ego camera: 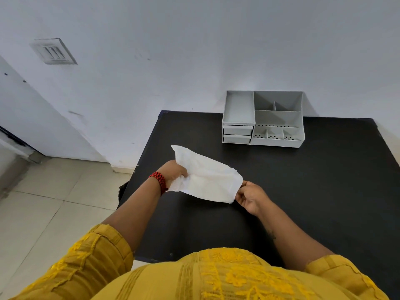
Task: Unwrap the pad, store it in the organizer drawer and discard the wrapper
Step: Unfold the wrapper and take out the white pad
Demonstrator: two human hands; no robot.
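Observation:
A white sheet, the opened wrapper [205, 176], is stretched out above the black table [324, 191] between both hands. My left hand [173, 173] grips its crumpled left end. My right hand [249, 197] pinches its right edge with the fingertips. I cannot tell the pad apart from the wrapper; a thicker white part shows near the middle. The grey organizer [263, 119] stands at the table's far edge against the wall, with two small drawers [237, 134] shut at its lower left.
The organizer has several open compartments on top and at the front right. The table's left edge runs close to my left arm, with a tiled floor [43, 213] below. A white wall [194, 50] rises behind the table.

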